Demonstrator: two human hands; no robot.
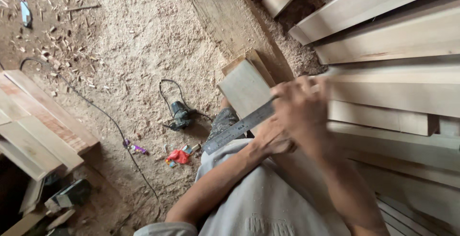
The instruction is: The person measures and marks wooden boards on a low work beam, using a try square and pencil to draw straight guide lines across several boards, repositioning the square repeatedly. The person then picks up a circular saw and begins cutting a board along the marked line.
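Both hands meet over a pale wooden board (245, 88) that sticks out toward the sawdust-strewn floor (143, 39). The left hand (270, 138) is closed on a steel ruler (238, 129), which runs slantwise from near the person's grey shirt (258, 202) up to the board's edge. The right hand (302, 109) lies over the left one with its fingers curled near the ruler's upper end; motion blur hides whether it pinches the ruler, holds a marking tool or only presses on the wood, so I cannot tell what it grips. To the right, long planed timbers (383, 25) lie stacked side by side, and the board rests against them. On the floor just beside the board's free end sits a small dark power tool (181, 115) with its black cord (105, 116) trailing away across the sawdust. Near it lie red and purple scraps (178, 156). At the left edge stands a stack of reddish planks (38, 126).
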